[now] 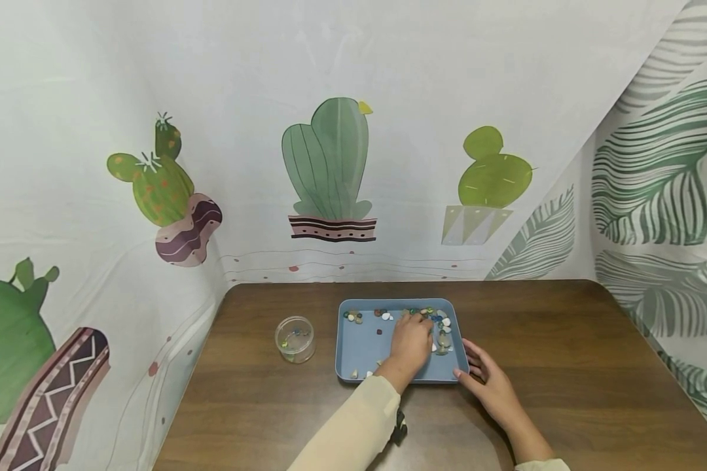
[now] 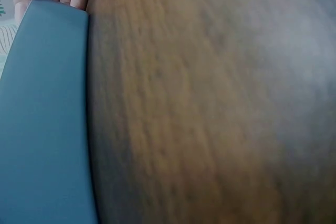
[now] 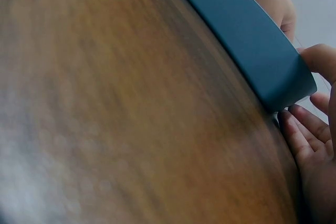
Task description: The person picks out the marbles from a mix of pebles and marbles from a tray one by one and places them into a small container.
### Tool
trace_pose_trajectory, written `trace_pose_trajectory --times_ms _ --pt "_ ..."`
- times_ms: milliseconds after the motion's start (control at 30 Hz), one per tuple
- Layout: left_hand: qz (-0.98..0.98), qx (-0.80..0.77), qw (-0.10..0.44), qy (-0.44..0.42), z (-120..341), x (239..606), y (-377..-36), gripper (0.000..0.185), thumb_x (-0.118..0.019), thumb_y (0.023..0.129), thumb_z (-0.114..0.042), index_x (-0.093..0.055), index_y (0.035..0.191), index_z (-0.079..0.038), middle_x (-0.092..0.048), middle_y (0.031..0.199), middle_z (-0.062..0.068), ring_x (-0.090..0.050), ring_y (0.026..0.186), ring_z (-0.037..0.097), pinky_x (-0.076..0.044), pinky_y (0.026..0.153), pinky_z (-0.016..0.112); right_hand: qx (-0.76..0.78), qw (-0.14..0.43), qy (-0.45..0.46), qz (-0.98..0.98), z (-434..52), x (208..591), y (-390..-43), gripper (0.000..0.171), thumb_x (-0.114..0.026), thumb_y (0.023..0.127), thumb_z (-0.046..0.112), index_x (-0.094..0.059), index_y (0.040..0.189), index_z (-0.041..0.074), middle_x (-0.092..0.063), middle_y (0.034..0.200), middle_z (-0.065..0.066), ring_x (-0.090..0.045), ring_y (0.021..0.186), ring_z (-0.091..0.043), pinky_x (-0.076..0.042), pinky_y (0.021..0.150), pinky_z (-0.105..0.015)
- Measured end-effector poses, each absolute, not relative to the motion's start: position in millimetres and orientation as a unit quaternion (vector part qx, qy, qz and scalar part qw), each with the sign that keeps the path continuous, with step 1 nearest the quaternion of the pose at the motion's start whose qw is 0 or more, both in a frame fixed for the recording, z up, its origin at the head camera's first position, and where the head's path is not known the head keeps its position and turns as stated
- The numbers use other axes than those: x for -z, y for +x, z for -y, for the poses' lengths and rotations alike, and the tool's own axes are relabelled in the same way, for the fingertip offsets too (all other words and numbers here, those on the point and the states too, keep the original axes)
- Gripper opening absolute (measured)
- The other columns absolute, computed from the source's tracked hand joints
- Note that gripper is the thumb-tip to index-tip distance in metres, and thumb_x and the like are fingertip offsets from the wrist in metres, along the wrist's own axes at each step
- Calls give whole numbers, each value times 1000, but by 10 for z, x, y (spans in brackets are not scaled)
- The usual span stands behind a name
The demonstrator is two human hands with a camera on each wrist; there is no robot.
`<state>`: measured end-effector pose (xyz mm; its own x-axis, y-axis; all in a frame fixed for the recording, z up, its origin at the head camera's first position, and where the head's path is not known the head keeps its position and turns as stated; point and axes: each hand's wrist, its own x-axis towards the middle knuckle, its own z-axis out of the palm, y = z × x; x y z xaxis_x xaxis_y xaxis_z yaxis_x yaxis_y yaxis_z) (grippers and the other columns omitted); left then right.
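Note:
A blue rectangular tray [image 1: 359, 347] lies on the table with small colored stones inside. White, green and brown stones [image 1: 446, 322] gather along its back and right sides, and one dark red stone [image 1: 380, 331] sits apart. My left hand [image 1: 411, 340] reaches into the tray, fingers bent down among the stones at the back; its fingertips are partly hidden. At the near right corner, my right hand [image 1: 490, 383] holds the tray. In the right wrist view its thumb [image 3: 321, 60] lies on the rim, with the other fingers against the outer wall below.
Left of the tray stands a round clear jar [image 1: 306, 356] with a few small stones in it. The brown wooden table [image 1: 241, 405] reaches back to a white cloth [image 1: 412, 261] printed with cacti and leaves. A dark item [image 1: 398, 428] shows beside the left sleeve.

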<state>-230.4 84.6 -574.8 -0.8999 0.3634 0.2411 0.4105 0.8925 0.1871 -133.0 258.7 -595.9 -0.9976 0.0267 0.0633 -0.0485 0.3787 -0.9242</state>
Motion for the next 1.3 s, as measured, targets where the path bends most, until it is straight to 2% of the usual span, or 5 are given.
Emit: trace_pose_trajectory --times_ms 300,533,667,1067,1300 --pt "966 140 93 -198 -818 5716 -2267 19 -67 95 -26 -76 111 -21 -72 122 -1 -65 120 16 -48 109 35 -558 37 9 829 -2592 5967 -1336 68 -75 92 21 -42 152 11 -51 148 -22 -50 117 8 -43 93 -4" --pt "957 168 127 -200 -745 5690 -2221 16 -69 92 -23 -77 106 -20 -73 105 -3 -69 100 15 -55 92 28 -557 34 2 830 -2579 5946 -1331 69 -75 92 21 -43 152 11 -51 148 -22 -50 117 8 -43 93 -4" --pt "950 188 141 -206 -706 5659 -2181 14 -69 92 -23 -76 104 -19 -72 102 -3 -69 96 14 -56 89 28 -553 30 4 833 -2578 5942 -1332 69 -75 92 22 -42 152 12 -51 149 -21 -50 118 6 -43 93 -4" --pt "927 279 170 -184 -535 5528 -2012 14 -70 91 -25 -76 103 -20 -72 109 -2 -70 104 16 -59 85 30 -546 30 3 837 -2588 5928 -1342 70 -75 92 24 -41 153 13 -51 149 -20 -51 121 1 -43 94 -4" --pt "909 328 197 -163 -320 5542 -1951 10 -73 89 -22 -76 99 -19 -71 99 -5 -67 89 10 -55 75 23 -549 35 6 835 -2575 5935 -1341 70 -76 92 23 -42 152 12 -51 149 -21 -50 118 7 -43 93 -3"
